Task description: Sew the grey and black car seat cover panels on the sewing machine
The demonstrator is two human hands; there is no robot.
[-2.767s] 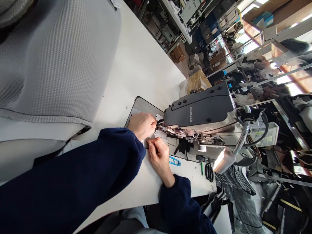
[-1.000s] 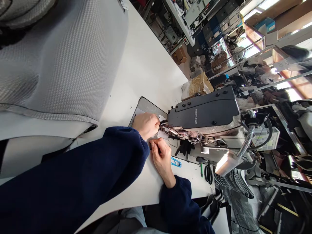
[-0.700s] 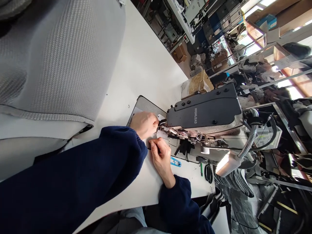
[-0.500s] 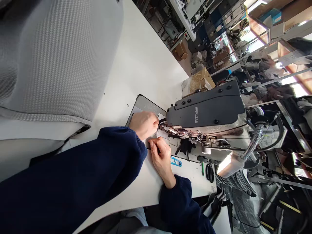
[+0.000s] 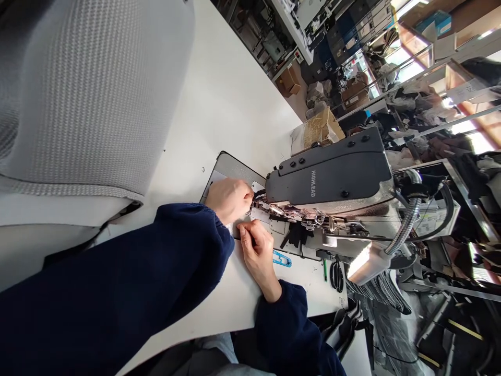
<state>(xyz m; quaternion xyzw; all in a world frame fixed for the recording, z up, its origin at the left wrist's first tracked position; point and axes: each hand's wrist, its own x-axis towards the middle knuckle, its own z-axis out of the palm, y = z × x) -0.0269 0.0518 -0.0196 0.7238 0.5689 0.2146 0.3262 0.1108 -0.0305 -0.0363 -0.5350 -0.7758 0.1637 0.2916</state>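
Highlead sewing machine [image 5: 329, 169] on a white table [image 5: 235, 89], left hand [image 5: 229, 200] curled at its needle end, right hand [image 5: 256, 249] curled just beside, any grip hidden; work seems under way, remainder unclear.

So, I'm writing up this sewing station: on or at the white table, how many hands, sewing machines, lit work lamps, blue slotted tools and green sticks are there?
Hands: 2 (left hand, right hand)
Sewing machine: 1
Lit work lamp: 1
Blue slotted tool: 1
Green stick: 1
Total: 6
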